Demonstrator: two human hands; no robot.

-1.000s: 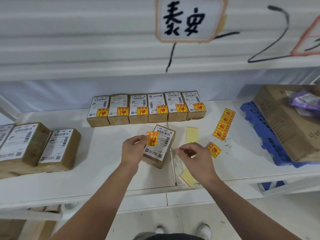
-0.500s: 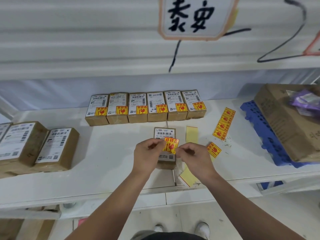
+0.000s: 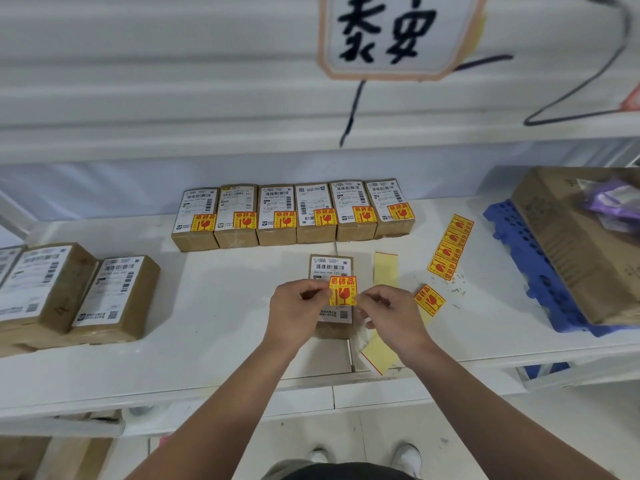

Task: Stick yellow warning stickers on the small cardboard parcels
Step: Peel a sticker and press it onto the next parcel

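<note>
Yellow sticker (image 3: 343, 291) — left hand (image 3: 294, 311), right hand (image 3: 394, 317) pinching.

On the bench (image 3: 214, 306) we find a row of six parcels (image 3: 292, 216) at the back. Before it lies one parcel (image 3: 330, 266), with a sticker (image 3: 343, 291) over it, pinched between our left hand (image 3: 294, 306) and right hand (image 3: 394, 313). To the right lie a sticker strip (image 3: 450, 247), then a crate (image 3: 512, 258) bearing a carton (image 3: 571, 251). Two bigger parcels (image 3: 79, 292) sit far left

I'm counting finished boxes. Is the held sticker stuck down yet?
Seemingly not yet: left hand and right hand pinch the sticker by its edges over the parcel.
</note>
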